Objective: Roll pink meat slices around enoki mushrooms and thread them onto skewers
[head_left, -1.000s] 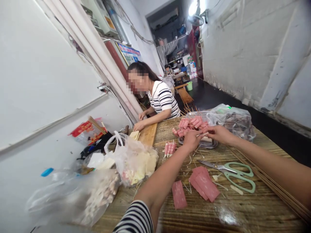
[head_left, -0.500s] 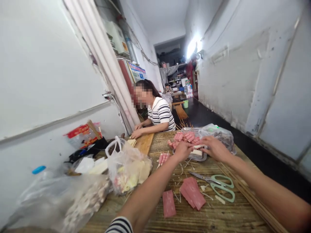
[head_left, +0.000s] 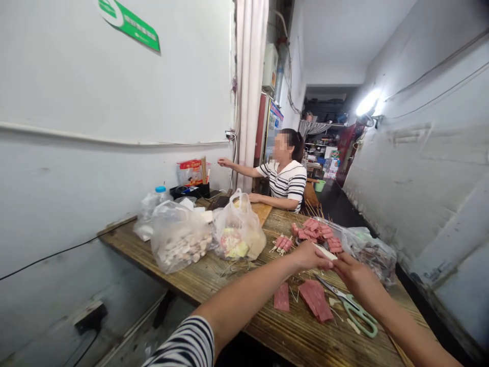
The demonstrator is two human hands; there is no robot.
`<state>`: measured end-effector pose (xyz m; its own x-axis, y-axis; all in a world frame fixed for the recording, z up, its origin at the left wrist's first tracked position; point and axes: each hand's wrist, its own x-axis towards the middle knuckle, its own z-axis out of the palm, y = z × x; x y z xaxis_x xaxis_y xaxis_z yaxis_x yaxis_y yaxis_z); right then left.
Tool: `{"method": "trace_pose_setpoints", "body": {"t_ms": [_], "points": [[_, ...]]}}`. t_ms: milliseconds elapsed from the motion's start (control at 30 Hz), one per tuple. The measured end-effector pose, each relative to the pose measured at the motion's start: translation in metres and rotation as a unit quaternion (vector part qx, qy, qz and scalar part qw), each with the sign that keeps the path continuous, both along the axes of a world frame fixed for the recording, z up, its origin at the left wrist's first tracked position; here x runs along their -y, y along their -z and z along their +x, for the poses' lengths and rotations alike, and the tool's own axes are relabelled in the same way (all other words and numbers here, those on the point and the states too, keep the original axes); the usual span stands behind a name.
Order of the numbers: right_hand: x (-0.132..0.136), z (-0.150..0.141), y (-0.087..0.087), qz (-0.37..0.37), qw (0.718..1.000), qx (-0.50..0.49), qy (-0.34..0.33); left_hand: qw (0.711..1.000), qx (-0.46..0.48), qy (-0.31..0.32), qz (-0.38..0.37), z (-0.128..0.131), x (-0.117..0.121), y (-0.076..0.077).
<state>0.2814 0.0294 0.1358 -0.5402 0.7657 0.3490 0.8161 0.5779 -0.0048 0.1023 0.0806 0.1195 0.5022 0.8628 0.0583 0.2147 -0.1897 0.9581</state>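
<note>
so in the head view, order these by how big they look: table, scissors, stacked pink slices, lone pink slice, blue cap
1. table
2. scissors and stacked pink slices: too close to rank; the scissors reach longer, the stack looks more solid
3. lone pink slice
4. blue cap

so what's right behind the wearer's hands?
A pile of pink rolls and thin sticks, behind left hand and right hand; plastic bag further right. What's under the pile is mostly hidden.

Left hand and right hand close together beside pink rolls; scissors and flat pink slices lie on wooden table.
</note>
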Motion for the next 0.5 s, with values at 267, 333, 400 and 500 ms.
{"method": "trace_pose_setpoints", "body": {"t_ms": [267, 333, 400, 500], "points": [[0.0, -0.029, -0.003, -0.023, 1.0, -0.004, 0.016, 0.993, -0.075, -0.03, 0.082, -0.027, 0.017, -0.012], [0.001, -0.035, -0.006, -0.038, 0.999, 0.023, 0.027, 0.989, -0.112, -0.033, 0.086, -0.03, 0.018, -0.013], [0.0, -0.039, -0.009, -0.056, 0.998, 0.014, 0.032, 0.982, -0.145, -0.017, 0.117, -0.033, 0.017, -0.013], [-0.005, -0.04, -0.008, -0.065, 0.997, 0.007, 0.029, 0.973, -0.174, -0.02, 0.148, -0.036, 0.016, -0.013]]}}
